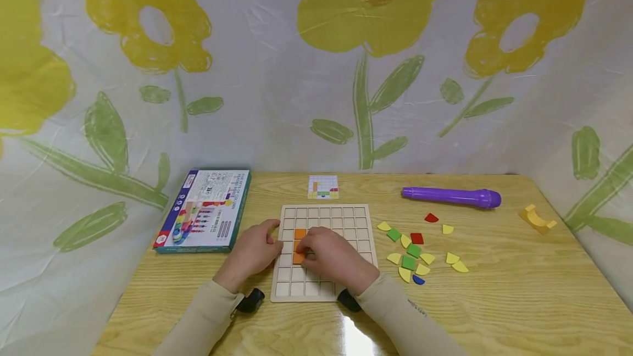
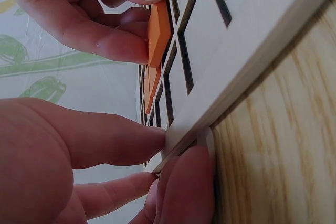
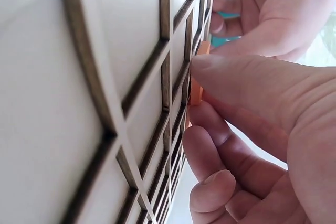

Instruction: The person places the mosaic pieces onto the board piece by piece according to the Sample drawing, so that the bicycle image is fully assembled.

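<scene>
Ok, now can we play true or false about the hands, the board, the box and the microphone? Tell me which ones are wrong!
1. The right hand pinches an orange tile. True.
2. The left hand holds the edge of the board. True.
3. The board is round. False: it has four straight sides.
4. The purple microphone lies to the right of the box. True.
5. The box sits on the board. False: it lies to the board's left.

Box (image 1: 204,211) left of board (image 1: 346,223)
</scene>
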The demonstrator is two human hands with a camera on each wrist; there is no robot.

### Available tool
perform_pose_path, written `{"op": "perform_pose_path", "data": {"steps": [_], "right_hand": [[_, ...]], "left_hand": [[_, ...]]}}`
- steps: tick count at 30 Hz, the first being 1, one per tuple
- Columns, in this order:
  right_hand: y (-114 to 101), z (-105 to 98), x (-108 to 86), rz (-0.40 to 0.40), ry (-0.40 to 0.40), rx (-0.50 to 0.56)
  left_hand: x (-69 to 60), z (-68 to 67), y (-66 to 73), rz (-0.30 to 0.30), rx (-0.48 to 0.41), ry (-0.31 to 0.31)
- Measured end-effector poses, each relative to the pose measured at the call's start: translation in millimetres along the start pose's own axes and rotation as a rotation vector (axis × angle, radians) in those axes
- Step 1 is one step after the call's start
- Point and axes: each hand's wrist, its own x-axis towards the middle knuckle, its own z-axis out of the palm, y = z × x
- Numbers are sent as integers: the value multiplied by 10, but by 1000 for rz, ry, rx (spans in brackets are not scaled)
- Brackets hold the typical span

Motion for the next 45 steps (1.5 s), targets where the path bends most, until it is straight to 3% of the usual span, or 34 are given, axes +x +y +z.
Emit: {"op": "perform_pose_path", "data": {"steps": [38, 45], "right_hand": [[-27, 11, -32, -20, -7, -26], [-29, 15, -20, -11, -18, -19]], "left_hand": [[6, 8, 0, 25, 22, 7], [10, 10, -2, 0, 11, -3]]}}
